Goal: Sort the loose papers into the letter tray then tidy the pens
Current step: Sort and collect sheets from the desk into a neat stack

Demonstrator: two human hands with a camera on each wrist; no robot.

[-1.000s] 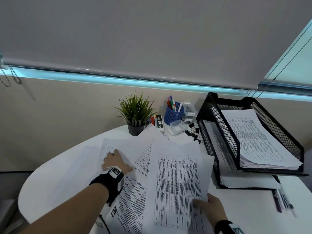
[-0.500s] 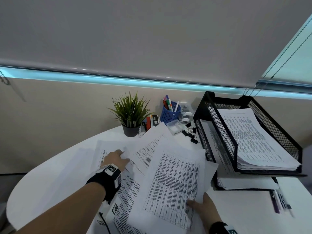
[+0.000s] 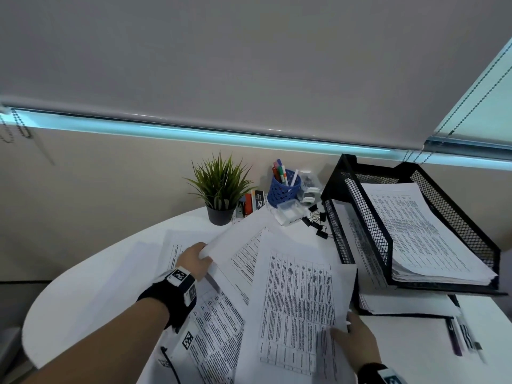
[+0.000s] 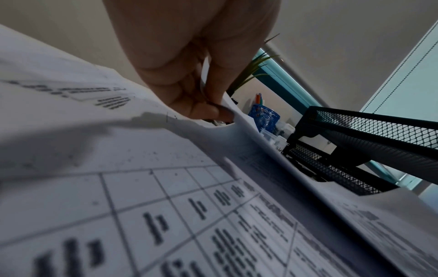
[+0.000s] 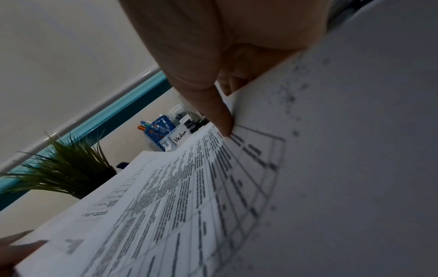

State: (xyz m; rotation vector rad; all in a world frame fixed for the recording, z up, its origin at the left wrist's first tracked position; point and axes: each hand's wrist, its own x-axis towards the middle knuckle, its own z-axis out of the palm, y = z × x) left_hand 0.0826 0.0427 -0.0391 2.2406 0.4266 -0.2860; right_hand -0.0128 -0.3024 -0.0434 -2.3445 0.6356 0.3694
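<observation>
Several printed sheets lie fanned over the white table (image 3: 83, 295). My left hand (image 3: 195, 261) pinches the corner of one sheet (image 3: 243, 245) and lifts it; the left wrist view shows thumb and fingers (image 4: 211, 110) closed on that paper edge (image 4: 239, 120). My right hand (image 3: 353, 342) holds the lower right edge of the top sheet (image 3: 299, 311), with the thumb (image 5: 222, 120) pressed on its printed face (image 5: 201, 187). The black mesh letter tray (image 3: 368, 225) stands at the right with paper stacks on both levels. Pens (image 3: 460, 336) lie at the table's right edge.
A potted green plant (image 3: 220, 189) stands at the back. Beside it are a blue pen cup (image 3: 284, 188) with markers, small clear boxes (image 3: 289, 214) and black binder clips (image 3: 317, 225). The wall and a window blind rise behind the table.
My left hand has gone from resting flat on the papers to pinching a sheet's corner and lifting it. The top sheet in my right hand has swung and shifted slightly right.
</observation>
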